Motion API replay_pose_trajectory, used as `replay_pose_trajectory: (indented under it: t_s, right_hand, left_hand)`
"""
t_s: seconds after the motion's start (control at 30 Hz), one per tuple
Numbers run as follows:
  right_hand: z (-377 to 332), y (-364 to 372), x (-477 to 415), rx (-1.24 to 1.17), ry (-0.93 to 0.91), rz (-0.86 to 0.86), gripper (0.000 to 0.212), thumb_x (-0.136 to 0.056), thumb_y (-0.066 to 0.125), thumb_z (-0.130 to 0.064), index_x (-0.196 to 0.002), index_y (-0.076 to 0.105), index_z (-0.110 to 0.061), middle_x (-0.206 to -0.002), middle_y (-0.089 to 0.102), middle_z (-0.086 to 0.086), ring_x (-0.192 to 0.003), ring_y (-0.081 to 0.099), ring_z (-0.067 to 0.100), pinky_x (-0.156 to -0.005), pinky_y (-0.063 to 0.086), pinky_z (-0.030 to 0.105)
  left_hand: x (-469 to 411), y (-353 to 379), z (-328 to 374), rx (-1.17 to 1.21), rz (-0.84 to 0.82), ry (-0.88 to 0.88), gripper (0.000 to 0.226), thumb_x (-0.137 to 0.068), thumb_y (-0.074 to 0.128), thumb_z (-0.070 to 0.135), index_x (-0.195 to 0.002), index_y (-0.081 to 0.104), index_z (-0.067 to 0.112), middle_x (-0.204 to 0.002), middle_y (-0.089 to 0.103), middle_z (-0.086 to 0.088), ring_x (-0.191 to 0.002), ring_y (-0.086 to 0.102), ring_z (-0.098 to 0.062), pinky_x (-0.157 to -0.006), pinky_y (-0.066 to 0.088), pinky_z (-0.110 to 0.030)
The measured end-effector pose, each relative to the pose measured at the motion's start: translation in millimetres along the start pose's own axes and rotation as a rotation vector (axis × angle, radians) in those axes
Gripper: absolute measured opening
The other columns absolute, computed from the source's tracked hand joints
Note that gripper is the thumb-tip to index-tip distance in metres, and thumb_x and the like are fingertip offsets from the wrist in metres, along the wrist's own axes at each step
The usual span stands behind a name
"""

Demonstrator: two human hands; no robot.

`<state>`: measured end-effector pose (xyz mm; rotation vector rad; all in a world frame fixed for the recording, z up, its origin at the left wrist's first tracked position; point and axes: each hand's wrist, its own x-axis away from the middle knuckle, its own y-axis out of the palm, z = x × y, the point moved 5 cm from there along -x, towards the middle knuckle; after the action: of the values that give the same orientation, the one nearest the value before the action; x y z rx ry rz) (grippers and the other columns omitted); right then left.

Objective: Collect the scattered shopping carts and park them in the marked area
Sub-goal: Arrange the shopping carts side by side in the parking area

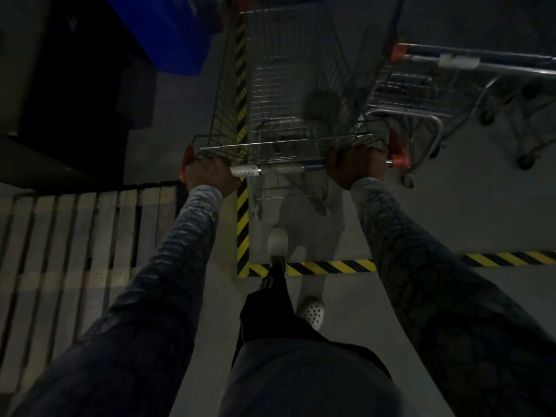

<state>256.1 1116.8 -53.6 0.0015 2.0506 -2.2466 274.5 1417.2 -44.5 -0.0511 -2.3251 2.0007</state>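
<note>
On the dim concrete floor (451,206), past the near yellow-black tape (331,266), my left hand (209,176) and right hand (356,168) curl round the handle (288,169) of the cart (301,85), whose left side overhangs the side line, so I'd steer right, toward the parked cart (436,94).

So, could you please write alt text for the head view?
The left hand and right hand grip the handle of a shopping cart past yellow-black floor tape; a second cart stands to its right, a wooden pallet at left.
</note>
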Motion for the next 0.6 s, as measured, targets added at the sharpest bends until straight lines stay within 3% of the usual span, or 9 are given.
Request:
replay_pose_trajectory:
  t_s: [0.1, 0.23, 0.37, 0.6]
  right_hand:
    - [1, 10, -54, -0.037, 0.063, -0.020, 0.080, -0.085, 0.002, -0.055, -0.099, 0.071, -0.018, -0.092, 0.072, 0.013, -0.085, 0.066, 0.037, -0.066, 0.025, 0.038]
    - [2, 3, -126, -0.047, 0.159, -0.011, 0.071, -0.092, 0.016, -0.055, -0.092, 0.073, -0.012, -0.090, 0.072, 0.017, -0.085, 0.065, 0.040, -0.068, 0.028, 0.038]
    - [11, 4, -182, -0.039, 0.206, -0.005, 0.062, -0.098, 0.029, -0.051, -0.093, 0.071, -0.005, -0.094, 0.070, 0.025, -0.088, 0.065, 0.043, -0.070, 0.035, 0.038]
    - [19, -6, -200, -0.095, 0.305, -0.021, 0.056, -0.096, 0.035, -0.047, -0.088, 0.070, -0.004, -0.091, 0.069, 0.026, -0.085, 0.065, 0.044, -0.080, 0.041, 0.044]
  left_hand:
    - [-62, 3, -11, -0.001, -0.055, 0.005, 0.046, -0.072, 0.050, 0.059, -0.074, 0.071, 0.019, -0.073, 0.068, -0.007, -0.076, 0.066, -0.030, -0.119, 0.018, -0.048]
    - [-142, 0, -16, -0.028, -0.114, 0.010, 0.033, -0.074, 0.063, 0.049, -0.087, 0.073, 0.020, -0.084, 0.070, -0.008, -0.086, 0.066, -0.029, -0.121, 0.015, -0.047]
    - [-203, -16, -13, 0.041, -0.096, -0.001, 0.039, -0.080, 0.067, 0.047, -0.099, 0.073, 0.013, -0.100, 0.070, -0.017, -0.104, 0.062, -0.035, -0.119, 0.016, -0.043]
    - [-233, -22, -9, 0.075, -0.085, 0.043, 0.042, -0.080, 0.065, 0.047, -0.099, 0.073, 0.010, -0.098, 0.070, -0.020, -0.099, 0.065, -0.037, -0.121, 0.010, -0.044]
